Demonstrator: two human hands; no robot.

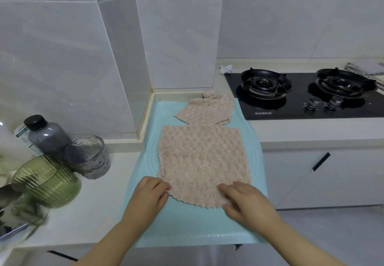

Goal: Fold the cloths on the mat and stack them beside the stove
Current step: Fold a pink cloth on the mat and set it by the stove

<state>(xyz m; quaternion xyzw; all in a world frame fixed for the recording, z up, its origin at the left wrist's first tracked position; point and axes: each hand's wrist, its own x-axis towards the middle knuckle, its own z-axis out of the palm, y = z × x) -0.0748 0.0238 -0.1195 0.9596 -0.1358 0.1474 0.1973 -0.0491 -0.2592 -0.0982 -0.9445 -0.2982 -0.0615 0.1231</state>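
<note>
Where the white stone bench (99, 209) meets grey-tiled walls, a pale turquoise silicone mat (187, 224) carries a beige waffle-textured cloth (203, 162) spread flat. The left hand (150, 195) and right hand (247, 201) pinch its near corners, fingers clamped. A second beige cloth (207, 110) lies rumpled behind, beside the black glass gas stove (301, 93).

- A mat (187, 224) lies on the worktop (93, 213), left of the stove (301, 95).
- One cloth (203, 162) lies on the mat's near part; another cloth (207, 110) lies behind it.
- A bottle (44, 135), a cup (87, 157) and a bowl (45, 182) stand at far left.
</note>
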